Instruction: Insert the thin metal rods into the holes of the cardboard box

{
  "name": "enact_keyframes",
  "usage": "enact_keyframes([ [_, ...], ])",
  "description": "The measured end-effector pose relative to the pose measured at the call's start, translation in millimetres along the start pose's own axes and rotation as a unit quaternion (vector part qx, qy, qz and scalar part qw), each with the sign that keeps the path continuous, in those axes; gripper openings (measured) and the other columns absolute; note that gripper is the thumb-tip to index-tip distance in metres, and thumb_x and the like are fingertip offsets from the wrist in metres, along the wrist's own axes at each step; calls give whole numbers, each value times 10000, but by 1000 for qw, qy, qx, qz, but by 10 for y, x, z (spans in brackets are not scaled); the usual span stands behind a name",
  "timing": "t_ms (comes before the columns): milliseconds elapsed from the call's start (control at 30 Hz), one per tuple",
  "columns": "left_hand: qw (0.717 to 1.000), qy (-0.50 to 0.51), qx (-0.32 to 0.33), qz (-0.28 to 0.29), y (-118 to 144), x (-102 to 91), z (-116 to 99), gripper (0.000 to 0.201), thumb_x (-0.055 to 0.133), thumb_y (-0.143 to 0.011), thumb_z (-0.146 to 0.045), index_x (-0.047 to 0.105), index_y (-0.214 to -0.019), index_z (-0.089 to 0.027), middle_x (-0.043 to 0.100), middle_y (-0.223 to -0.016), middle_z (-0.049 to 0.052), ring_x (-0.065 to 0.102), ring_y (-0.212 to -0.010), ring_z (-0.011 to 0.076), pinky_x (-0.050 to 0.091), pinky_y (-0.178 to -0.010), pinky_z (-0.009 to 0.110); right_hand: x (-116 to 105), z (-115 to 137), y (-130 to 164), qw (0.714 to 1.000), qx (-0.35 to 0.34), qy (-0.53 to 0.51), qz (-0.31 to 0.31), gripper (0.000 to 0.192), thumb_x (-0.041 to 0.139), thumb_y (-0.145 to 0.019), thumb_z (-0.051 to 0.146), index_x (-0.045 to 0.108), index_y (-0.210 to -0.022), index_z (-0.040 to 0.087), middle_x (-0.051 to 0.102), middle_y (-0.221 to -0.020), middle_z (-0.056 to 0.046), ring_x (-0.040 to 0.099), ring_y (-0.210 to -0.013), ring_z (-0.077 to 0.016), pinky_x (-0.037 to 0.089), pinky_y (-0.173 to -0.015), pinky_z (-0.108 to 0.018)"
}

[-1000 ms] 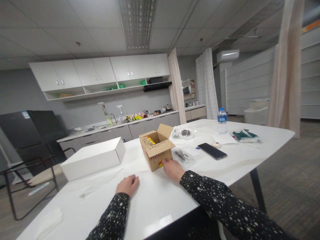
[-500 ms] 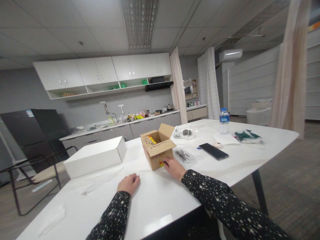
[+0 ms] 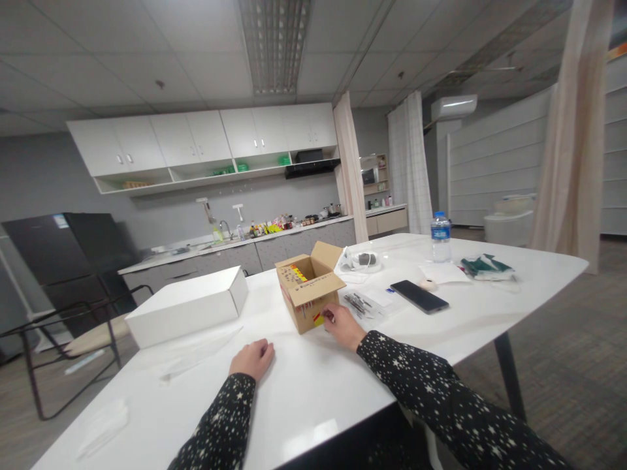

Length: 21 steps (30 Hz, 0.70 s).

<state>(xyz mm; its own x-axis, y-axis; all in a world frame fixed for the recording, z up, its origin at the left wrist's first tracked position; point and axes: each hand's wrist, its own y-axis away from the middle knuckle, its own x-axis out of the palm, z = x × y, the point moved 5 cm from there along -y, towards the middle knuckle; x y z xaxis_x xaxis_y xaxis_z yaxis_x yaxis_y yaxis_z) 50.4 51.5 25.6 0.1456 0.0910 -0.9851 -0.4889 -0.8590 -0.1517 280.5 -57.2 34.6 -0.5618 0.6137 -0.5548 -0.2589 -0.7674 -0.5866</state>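
Your left hand (image 3: 251, 359) rests on the table (image 3: 313, 391), right hand (image 3: 345, 326) right by the box (image 3: 313, 291), fingers curled; whether either pinches anything, can't tell! Flaps up, it stands just beside the tools (image 3: 359, 304).

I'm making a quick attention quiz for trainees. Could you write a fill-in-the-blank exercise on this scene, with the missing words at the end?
1. The hand nearest the open cardboard box is the person's ____ one.
2. The cap of the water bottle is ____ in colour.
3. The large closed box on the left part of the table is ____ in colour.
4. The sleeves are black with a pattern of pale ____.

Missing words: right; blue; white; stars
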Motion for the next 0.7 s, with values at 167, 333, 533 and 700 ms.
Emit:
enact_keyframes([
  [167, 1000, 9, 6, 1, 15, -24, -14, 368, 331, -868, -429, 596, -716, -225, 689, -834, 68, 627, -868, 232, 402, -692, 287, -55, -14, 3, 1000, 12, 17, -14, 223, 463, -707, 50, 610, -844, 147, 642, -748, -26, 562, -674, -137, 428, -643, -226],
  [333, 1000, 9, 0, -3, 15, -20, -6, 357, 347, -866, -429, 610, -728, -231, 694, -848, 62, 628, -878, 230, 411, -709, 284, -104, -10, -9, 999, 18, 13, -42, 238, 456, -711, 54, 610, -863, 153, 650, -775, -26, 567, -692, -136, 436, -668, -226],
  [533, 1000, 5, 1, -6, -5, 15, 12, 360, 340, -872, -428, 608, -726, -236, 688, -825, 57, 628, -857, 230, 404, -688, 283, -183, 32, -10, 996, 18, -2, -85, 204, 471, -758, 105, 629, -876, 157, 668, -812, -40, 588, -746, -154, 452, -729, -247],
  [700, 1000, 6, 0, -3, 4, -5, 4, 364, 329, -878, -425, 601, -732, -233, 684, -814, 52, 628, -850, 220, 395, -678, 273, -171, 12, -7, 997, 11, 2, -79, 199, 481, -759, 109, 634, -876, 156, 668, -799, -38, 591, -746, -156, 456, -737, -255],
])
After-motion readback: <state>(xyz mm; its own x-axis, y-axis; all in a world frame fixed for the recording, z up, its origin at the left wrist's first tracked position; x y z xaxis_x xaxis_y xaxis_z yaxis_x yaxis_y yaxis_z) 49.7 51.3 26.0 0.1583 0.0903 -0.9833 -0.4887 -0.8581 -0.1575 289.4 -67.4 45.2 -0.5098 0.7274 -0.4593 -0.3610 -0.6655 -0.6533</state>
